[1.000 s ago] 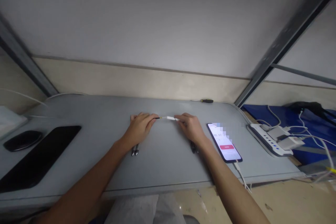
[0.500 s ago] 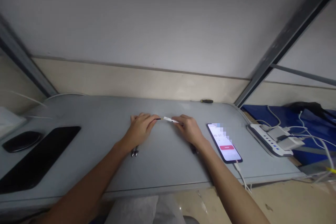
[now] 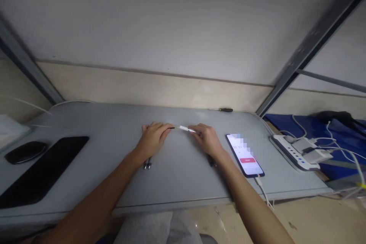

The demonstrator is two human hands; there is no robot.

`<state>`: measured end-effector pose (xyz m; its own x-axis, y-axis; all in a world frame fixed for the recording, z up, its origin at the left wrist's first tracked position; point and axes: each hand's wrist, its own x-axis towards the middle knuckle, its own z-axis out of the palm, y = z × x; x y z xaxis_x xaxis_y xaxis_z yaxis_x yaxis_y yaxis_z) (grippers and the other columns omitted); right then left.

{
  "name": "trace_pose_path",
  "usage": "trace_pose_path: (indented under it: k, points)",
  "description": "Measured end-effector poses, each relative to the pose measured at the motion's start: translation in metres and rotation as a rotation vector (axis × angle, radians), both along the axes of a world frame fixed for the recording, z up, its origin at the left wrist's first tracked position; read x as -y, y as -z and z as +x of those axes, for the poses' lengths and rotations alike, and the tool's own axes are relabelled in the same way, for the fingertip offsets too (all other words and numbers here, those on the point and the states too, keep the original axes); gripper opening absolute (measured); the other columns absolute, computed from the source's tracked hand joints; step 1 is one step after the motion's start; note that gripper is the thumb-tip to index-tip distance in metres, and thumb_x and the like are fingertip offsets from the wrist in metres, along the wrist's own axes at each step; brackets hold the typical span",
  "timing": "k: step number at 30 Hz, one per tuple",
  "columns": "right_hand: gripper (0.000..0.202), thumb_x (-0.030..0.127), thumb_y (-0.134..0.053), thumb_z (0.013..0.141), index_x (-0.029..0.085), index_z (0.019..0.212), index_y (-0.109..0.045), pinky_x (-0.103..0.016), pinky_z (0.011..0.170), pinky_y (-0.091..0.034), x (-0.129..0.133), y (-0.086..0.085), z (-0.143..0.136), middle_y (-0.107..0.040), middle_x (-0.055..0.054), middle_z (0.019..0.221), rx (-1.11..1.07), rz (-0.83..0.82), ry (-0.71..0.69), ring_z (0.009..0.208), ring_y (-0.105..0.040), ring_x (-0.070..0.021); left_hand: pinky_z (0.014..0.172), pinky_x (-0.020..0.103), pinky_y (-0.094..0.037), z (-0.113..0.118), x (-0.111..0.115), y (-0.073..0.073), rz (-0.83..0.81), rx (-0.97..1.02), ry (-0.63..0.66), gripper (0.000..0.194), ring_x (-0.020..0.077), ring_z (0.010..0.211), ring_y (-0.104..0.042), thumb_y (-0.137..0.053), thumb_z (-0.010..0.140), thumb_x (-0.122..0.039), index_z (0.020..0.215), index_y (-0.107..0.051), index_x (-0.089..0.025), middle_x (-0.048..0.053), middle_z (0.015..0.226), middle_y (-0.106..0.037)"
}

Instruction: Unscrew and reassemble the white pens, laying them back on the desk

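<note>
Over the middle of the grey table (image 3: 171, 177), my left hand (image 3: 153, 137) pinches a thin dark stick-like piece (image 3: 172, 128) with a pale tip pointing right. Facing it, my right hand (image 3: 204, 137) is closed on a slim white piece (image 3: 183, 128), whose left end meets or nearly meets that tip. Whether the two touch is too small to tell. Small shiny metal ends (image 3: 147, 165) show on the table just below my left wrist. A dark item (image 3: 212, 161) is partly hidden beside my right wrist.
A lit phone (image 3: 245, 156) on a white cable lies right of my right hand, before a power strip (image 3: 294, 152) with chargers. A screwdriver (image 3: 225, 109) rests at the back edge. A black mat (image 3: 45, 171) and black mouse-like object (image 3: 25, 152) are at left.
The white piece and the pale tip of the dark piece are closer together, and the white piece sits slightly higher. Both hands have otherwise stayed nearly in place.
</note>
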<state>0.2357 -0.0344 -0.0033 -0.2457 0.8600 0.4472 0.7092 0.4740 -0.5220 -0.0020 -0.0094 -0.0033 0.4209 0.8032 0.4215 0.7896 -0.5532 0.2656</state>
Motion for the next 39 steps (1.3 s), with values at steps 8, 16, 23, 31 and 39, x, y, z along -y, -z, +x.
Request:
trace_pose_path:
  k: [8, 16, 23, 31, 39]
  points:
    - [0.021, 0.020, -0.057, 0.091, 0.022, 0.107, -0.071, -0.027, 0.075, -0.045, 0.000, 0.003, -0.003, -0.071, -0.005, 0.094, 0.000, 0.036, -0.063, 0.081, -0.064, -0.0171, 0.080, 0.036, -0.027, 0.005, 0.003, 0.004, -0.049, 0.000, 0.094, 0.025, 0.0211, 0.095, -0.057, -0.037, 0.100, -0.035, 0.104, -0.061, -0.026, 0.001, 0.101, -0.070]
    - [0.014, 0.013, -0.063, 0.085, 0.020, 0.095, -0.071, -0.026, 0.077, -0.045, 0.000, 0.005, -0.006, -0.073, -0.003, 0.092, -0.057, 0.089, -0.135, 0.083, -0.065, -0.0168, 0.081, 0.035, -0.027, 0.005, 0.004, 0.005, -0.077, -0.002, 0.147, 0.022, 0.0199, 0.094, -0.057, -0.040, 0.099, -0.032, 0.095, -0.059, -0.021, 0.001, 0.095, -0.069]
    - [0.013, 0.017, -0.065, 0.085, 0.021, 0.095, -0.072, -0.027, 0.079, -0.047, 0.001, 0.003, -0.005, -0.074, -0.003, 0.095, -0.138, 0.023, -0.144, 0.086, -0.066, -0.0178, 0.080, 0.036, -0.027, 0.004, 0.004, 0.004, -0.066, -0.010, 0.161, 0.021, 0.0203, 0.093, -0.056, -0.041, 0.099, -0.030, 0.096, -0.060, -0.022, 0.001, 0.095, -0.069]
    - [0.016, 0.027, -0.060, 0.089, 0.019, 0.093, -0.073, -0.026, 0.072, -0.045, 0.003, 0.000, -0.009, -0.074, -0.004, 0.091, -0.214, -0.095, -0.139, 0.079, -0.064, -0.0169, 0.081, 0.036, -0.028, 0.004, 0.004, 0.003, -0.047, -0.012, 0.183, 0.023, 0.0209, 0.094, -0.055, -0.040, 0.099, -0.032, 0.099, -0.060, -0.021, 0.003, 0.094, -0.067]
    - [0.029, 0.040, -0.058, 0.087, 0.018, 0.104, -0.069, -0.024, 0.059, -0.039, 0.004, -0.001, -0.012, -0.063, 0.000, 0.071, -0.316, -0.161, -0.069, 0.062, -0.052, -0.0132, 0.081, 0.037, -0.028, 0.005, 0.007, -0.002, -0.036, -0.001, 0.157, 0.027, 0.0216, 0.093, -0.053, -0.035, 0.100, -0.035, 0.100, -0.059, -0.022, 0.003, 0.096, -0.068]
